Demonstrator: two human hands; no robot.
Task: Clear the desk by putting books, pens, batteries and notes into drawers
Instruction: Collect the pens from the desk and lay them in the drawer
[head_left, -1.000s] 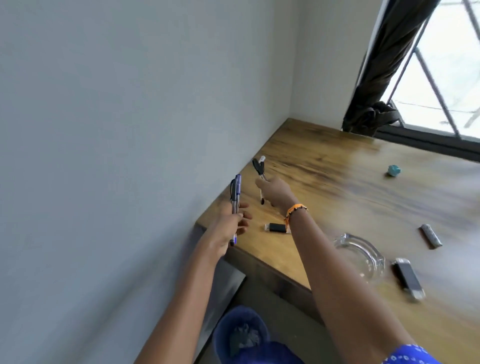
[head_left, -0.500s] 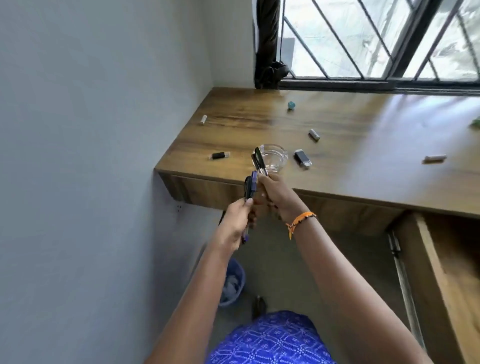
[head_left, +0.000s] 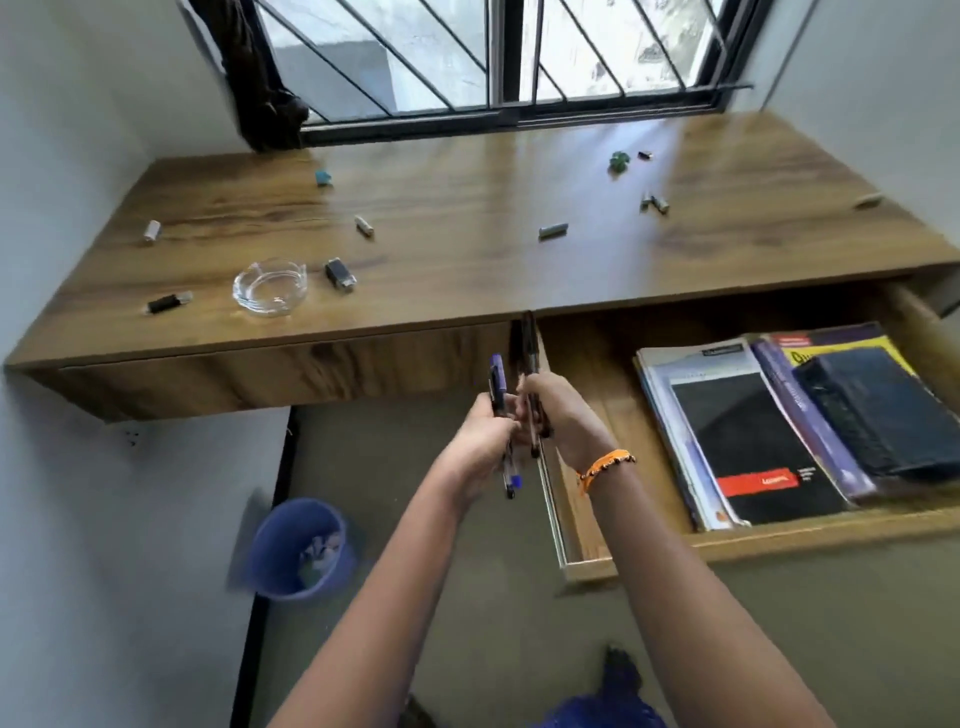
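Observation:
My left hand (head_left: 485, 434) grips blue pens (head_left: 497, 376) upright, their tips showing below the fist. My right hand (head_left: 563, 415), with an orange wrist band, grips dark pens (head_left: 529, 343). Both hands touch each other in front of the desk edge, just left of the open drawer (head_left: 587, 519). Inside the drawer lie stacked books (head_left: 748, 441) and a dark case (head_left: 878, 410). Several batteries lie scattered on the wooden desk (head_left: 467, 218), such as one battery (head_left: 553, 230) at the middle and another battery (head_left: 151, 230) at far left.
A glass ashtray (head_left: 270, 286) sits on the desk's left part, with a black lighter (head_left: 340, 274) and a small black stick (head_left: 169, 302) near it. A blue waste bin (head_left: 301, 551) stands on the floor at lower left. A barred window (head_left: 493, 57) is behind the desk.
The view swung from the desk's left corner to its middle, showing the open drawer. Both hands came together off the desk and moved right, each still holding its pens.

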